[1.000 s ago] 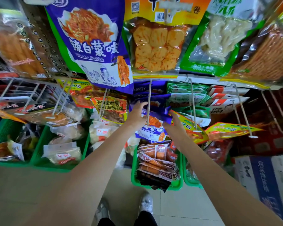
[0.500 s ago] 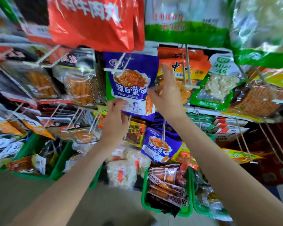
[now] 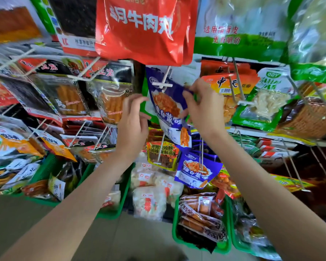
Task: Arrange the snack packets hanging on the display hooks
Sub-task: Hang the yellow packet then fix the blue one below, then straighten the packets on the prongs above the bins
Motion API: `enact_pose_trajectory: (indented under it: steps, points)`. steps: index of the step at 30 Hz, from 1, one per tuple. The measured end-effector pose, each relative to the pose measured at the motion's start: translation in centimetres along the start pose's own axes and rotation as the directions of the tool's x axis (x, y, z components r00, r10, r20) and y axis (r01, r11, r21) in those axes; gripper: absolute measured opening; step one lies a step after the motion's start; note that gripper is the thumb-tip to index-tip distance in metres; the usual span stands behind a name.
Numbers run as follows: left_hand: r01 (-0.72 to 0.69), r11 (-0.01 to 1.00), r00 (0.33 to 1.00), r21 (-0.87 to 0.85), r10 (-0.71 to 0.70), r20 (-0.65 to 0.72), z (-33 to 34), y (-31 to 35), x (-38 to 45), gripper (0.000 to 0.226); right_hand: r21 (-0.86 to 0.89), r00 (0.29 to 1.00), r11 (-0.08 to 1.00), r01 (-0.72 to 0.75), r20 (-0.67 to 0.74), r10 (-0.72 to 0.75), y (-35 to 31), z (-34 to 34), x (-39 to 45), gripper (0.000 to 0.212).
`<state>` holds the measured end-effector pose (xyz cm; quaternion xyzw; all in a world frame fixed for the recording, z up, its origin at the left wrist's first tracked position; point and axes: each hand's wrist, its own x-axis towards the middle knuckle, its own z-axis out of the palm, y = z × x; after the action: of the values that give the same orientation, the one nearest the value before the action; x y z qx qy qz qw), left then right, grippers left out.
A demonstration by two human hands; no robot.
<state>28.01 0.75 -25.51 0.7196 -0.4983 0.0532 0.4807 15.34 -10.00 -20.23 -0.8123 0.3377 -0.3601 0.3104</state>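
Both hands are raised to a purple snack packet (image 3: 167,108) hanging on a white display hook (image 3: 163,84) at the centre of the rack, directly below a large red packet (image 3: 143,29). The packet hangs tilted, its lower end swung toward the right.

The right hand (image 3: 203,110) grips the packet's right edge, fingers (image 3: 188,93) pinched over the upper corner and thumb against the front lower down. The left hand (image 3: 133,121) is at the packet's left edge, fingers partly curled with the tips touching or just beside the foil; whether it actually clamps the packet cannot be told from this view.

A second purple packet (image 3: 193,171) of the same design hangs on a lower hook, below and slightly right of the first. Beside it to the left hangs a yellow-green packet (image 3: 162,154). To the right of the held packet hang an orange-topped packet (image 3: 228,85) and a green-bordered packet (image 3: 262,102) with pale contents. To the left hang clear packets of orange sticks (image 3: 109,98).

Green baskets (image 3: 179,240) on the floor below hold loose packets.
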Motion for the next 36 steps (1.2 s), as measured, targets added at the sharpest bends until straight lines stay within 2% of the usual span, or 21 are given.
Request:
enact_pose_trajectory:
  steps: [3,4,6,8,10,11,12,13,14,15,16,17,18,19,20,23,24,27,28,31,36]
  points:
    - [-0.182,0.982,0.983,0.042,0.181,0.019,-0.7,1.4,-0.3,0.048,0.302,0.960,0.944,-0.135,0.277,0.048,-1.3,-2.1,-4.1,0.020]
    - [-0.250,0.967,0.968,0.058,0.248,0.039,-0.9,1.8,-0.7,0.049,0.375,0.940,0.909,-0.180,0.338,0.046,-1.5,-3.0,-4.9,0.022]
    - [-0.326,0.944,0.943,0.056,0.320,0.093,-0.8,2.5,-1.7,0.048,0.455,0.929,0.865,-0.211,0.370,0.032,-1.3,-4.7,-5.8,0.022]
    - [-0.335,0.942,0.937,0.023,0.330,0.110,-0.5,3.1,-2.6,0.046,0.462,0.924,0.853,-0.242,0.378,0.057,-0.2,-5.9,-6.5,0.021]
    - [-0.318,0.948,0.943,0.011,0.315,0.111,0.3,3.2,-3.2,0.046,0.444,0.896,0.831,-0.335,0.424,0.135,2.0,-6.3,-7.3,0.019]
    - [-0.288,0.958,0.945,-0.004,0.285,0.161,0.9,3.1,-3.4,0.045,0.423,0.875,0.819,-0.388,0.447,0.184,3.6,-6.2,-7.8,0.018]
    - [-0.219,0.975,0.936,-0.033,0.219,0.276,1.6,2.8,-3.7,0.042,0.394,0.853,0.809,-0.435,0.467,0.232,5.3,-5.9,-8.4,0.018]
    - [-0.114,0.992,0.889,-0.050,0.124,0.441,2.5,2.4,-4.1,0.038,0.356,0.831,0.803,-0.479,0.480,0.283,7.3,-5.4,-9.1,0.017]
    - [0.007,1.000,0.774,-0.024,0.010,0.633,3.7,1.4,-4.8,0.033,0.310,0.806,0.794,-0.522,0.483,0.341,9.3,-4.7,-10.0,0.017]
    - [0.126,0.991,0.605,0.041,-0.109,0.789,5.1,0.3,-5.8,0.030,0.261,0.775,0.778,-0.572,0.483,0.407,11.5,-3.9,-10.9,0.017]
    - [0.250,0.963,0.441,0.105,-0.210,0.872,6.5,-0.8,-7.0,0.028,0.222,0.737,0.749,-0.625,0.483,0.472,13.8,-3.0,-12.1,0.016]
    - [0.358,0.923,0.338,0.144,-0.272,0.901,7.9,-2.0,-8.2,0.027,0.187,0.691,0.709,-0.680,0.487,0.535,15.9,-2.1,-13.2,0.013]
    - [0.434,0.885,0.289,0.168,-0.313,0.905,9.4,-2.9,-9.3,0.025,0.153,0.647,0.672,-0.725,0.488,0.587,17.7,-1.1,-14.2,0.009]
    - [0.452,0.870,0.283,0.197,-0.350,0.893,10.9,-3.6,-10.3,0.021,0.126,0.610,0.642,-0.756,0.489,0.623,19.4,-0.3,-15.2,0.009]
    - [0.416,0.878,0.306,0.235,-0.378,0.874,12.5,-4.0,-10.9,0.015,0.116,0.591,0.622,-0.774,0.483,0.646,21.0,0.4,-15.9,0.012]
    - [0.226,0.914,0.425,0.338,-0.405,0.809,16.8,-4.5,-11.3,0.019,0.080,0.604,0.618,-0.782,0.341,0.720,24.0,1.6,-16.4,0.012]
    - [0.218,0.911,0.466,0.350,-0.412,0.783,17.9,-4.7,-11.0,0.021,0.076,0.603,0.611,-0.788,0.297,0.741,24.6,1.9,-16.0,0.009]
    - [0.287,0.908,0.585,0.306,-0.419,0.694,20.6,-5.4,-9.8,0.020,0.081,0.596,0.593,-0.801,0.212,0.775,25.9,2.5,-14.2,0.019]
    - [0.324,0.906,0.603,0.271,-0.419,0.679,21.2,-5.6,-9.5,0.019,0.099,0.602,0.596,-0.797,0.208,0.771,27.0,2.7,-13.8,0.019]
    - [0.429,0.881,0.590,0.200,-0.441,0.677,22.6,-5.8,-8.7,0.018,0.152,0.628,0.610,-0.778,0.148,0.764,27.6,2.7,-12.6,0.012]
    - [0.280,0.912,0.638,0.299,-0.410,0.652,24.2,-5.3,-7.7,0.023,0.234,0.570,0.535,-0.812,0.123,0.812,27.4,2.9,-11.5,0.026]
